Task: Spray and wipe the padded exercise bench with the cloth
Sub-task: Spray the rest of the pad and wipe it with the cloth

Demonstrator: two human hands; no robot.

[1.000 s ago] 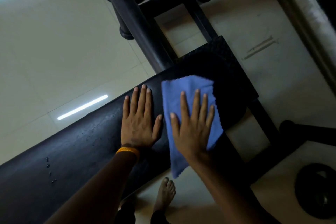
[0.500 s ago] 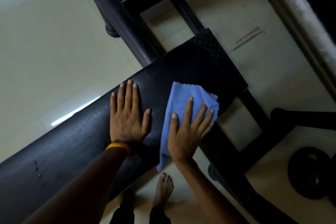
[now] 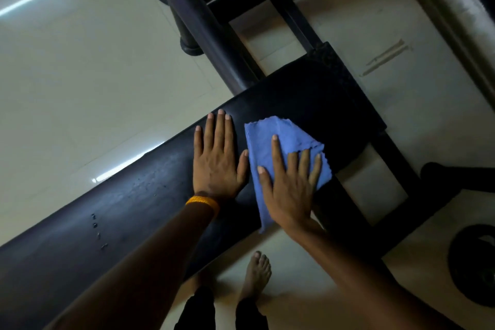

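Hands flat — left point(image 3: 217, 166) bench point(image 3: 128, 211); right point(image 3: 290, 187) cloth point(image 3: 280, 128)

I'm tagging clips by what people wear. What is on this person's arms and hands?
No sleeves or gloves show. The left hand has a yellow-orange band round its wrist. The right hand and its wrist wear nothing. No ring or watch shows on either hand.

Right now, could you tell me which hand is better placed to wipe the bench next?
The right hand: it presses on the blue cloth on the bench, while the left hand rests bare beside it.
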